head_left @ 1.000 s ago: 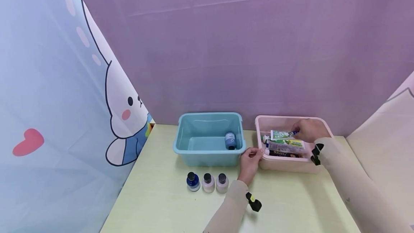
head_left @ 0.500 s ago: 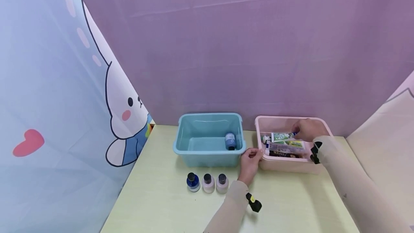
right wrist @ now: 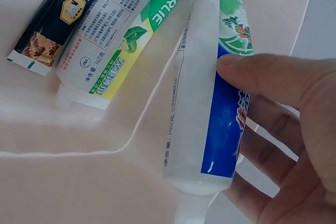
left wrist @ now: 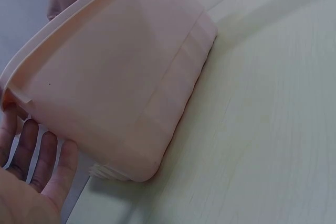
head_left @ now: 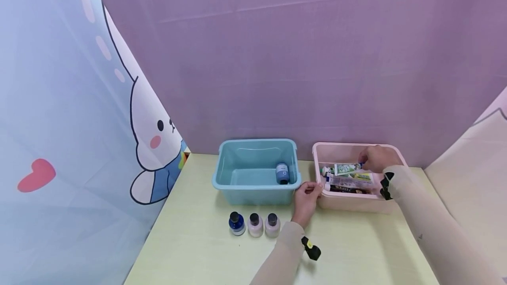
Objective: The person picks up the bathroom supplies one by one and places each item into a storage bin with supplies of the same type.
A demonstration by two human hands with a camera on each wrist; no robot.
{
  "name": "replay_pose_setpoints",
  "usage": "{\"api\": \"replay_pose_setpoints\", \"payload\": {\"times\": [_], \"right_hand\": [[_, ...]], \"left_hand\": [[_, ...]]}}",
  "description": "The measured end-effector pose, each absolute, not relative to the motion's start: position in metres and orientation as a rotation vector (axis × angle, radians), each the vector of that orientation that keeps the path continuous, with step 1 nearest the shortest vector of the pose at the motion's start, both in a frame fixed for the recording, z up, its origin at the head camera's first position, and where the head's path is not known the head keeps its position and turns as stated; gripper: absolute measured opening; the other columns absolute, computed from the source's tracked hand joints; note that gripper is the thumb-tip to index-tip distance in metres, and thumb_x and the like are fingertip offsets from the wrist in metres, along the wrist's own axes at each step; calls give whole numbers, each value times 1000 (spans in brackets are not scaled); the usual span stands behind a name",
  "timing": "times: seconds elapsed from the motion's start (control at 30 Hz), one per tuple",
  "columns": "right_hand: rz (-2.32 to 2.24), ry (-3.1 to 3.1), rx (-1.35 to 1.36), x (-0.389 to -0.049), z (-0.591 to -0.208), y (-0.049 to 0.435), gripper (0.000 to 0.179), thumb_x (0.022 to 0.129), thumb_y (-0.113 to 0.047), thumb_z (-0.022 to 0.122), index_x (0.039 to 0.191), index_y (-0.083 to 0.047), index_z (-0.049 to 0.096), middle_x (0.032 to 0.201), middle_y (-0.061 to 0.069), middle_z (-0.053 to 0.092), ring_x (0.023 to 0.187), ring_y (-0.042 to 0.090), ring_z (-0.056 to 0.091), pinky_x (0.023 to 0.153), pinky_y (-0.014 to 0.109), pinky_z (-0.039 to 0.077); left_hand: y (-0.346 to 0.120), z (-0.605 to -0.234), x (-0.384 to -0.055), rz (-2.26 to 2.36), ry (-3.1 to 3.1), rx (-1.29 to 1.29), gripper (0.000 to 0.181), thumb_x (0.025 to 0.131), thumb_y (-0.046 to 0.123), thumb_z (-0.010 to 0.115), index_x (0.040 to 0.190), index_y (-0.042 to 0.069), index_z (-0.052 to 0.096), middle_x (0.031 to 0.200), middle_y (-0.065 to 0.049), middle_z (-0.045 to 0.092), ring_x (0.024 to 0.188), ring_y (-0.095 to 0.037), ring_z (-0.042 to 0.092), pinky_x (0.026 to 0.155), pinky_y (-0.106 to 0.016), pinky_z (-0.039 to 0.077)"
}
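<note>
A pink bin (head_left: 348, 145) stands at the right of the table and holds several toothpaste tubes. My right hand (head_left: 378, 158) reaches into it and pinches the tail of a white, green and blue toothpaste tube (head_left: 346, 169) between thumb and fingers. In the right wrist view the right hand (right wrist: 283, 129) holds that tube (right wrist: 210, 103) over two more tubes (right wrist: 110, 40). My left hand (head_left: 306, 197) holds the bin's near left corner. In the left wrist view its fingers (left wrist: 39, 156) lie straight along the bin's wall (left wrist: 121, 77).
A blue bin (head_left: 237, 188) stands left of the pink one, with a small blue bottle (head_left: 282, 173) inside. Three small bottles (head_left: 255, 224) stand in a row on the pale table (head_left: 198, 250) in front. Cloth backdrops close in behind and on both sides.
My right hand has lowered the toothpaste tube a little deeper into the pink bin. The left hand has stayed at the bin's corner.
</note>
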State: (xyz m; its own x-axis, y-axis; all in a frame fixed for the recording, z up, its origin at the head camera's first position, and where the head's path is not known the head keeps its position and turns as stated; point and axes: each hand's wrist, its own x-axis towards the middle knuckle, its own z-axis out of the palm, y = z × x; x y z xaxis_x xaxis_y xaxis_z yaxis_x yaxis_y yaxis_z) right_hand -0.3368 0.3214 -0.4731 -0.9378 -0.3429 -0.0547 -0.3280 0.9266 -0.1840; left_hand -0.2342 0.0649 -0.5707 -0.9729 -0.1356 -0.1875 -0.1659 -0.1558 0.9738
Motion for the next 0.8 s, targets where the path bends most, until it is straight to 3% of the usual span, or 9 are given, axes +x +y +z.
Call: {"api": "replay_pose_setpoints", "payload": {"times": [0.27,0.4,0.67,0.8], "right_hand": [[-360,3006,-463,-335,-468,317,14,89,-7,65,84,-15,76,80,-1,69,73,18,59,64,37,48],[-431,2998,-426,-335,-464,315,15,89,-6,63,82,-14,73,75,-2,63,71,20,55,64,34,43],[-531,3022,-455,-331,-459,316,8,89,-7,69,87,-7,76,81,4,73,75,22,62,73,47,53],[-540,3042,-495,-327,-458,317,7,89,-8,70,85,-9,76,82,4,74,76,20,64,74,47,54]], "left_hand": [[64,-571,-234,2346,2036,-333,13,93,25,76,97,14,73,91,3,68,83,-11,63,83,-37,62],[65,-571,-233,2345,2039,-336,11,94,24,76,97,14,73,91,3,67,84,-11,63,82,-34,62],[64,-570,-233,2340,2060,-327,13,93,24,75,98,12,72,92,1,67,83,-11,63,80,-34,61],[64,-571,-233,2341,2054,-328,13,93,25,76,98,13,72,91,1,67,83,-11,63,80,-34,61]]}}
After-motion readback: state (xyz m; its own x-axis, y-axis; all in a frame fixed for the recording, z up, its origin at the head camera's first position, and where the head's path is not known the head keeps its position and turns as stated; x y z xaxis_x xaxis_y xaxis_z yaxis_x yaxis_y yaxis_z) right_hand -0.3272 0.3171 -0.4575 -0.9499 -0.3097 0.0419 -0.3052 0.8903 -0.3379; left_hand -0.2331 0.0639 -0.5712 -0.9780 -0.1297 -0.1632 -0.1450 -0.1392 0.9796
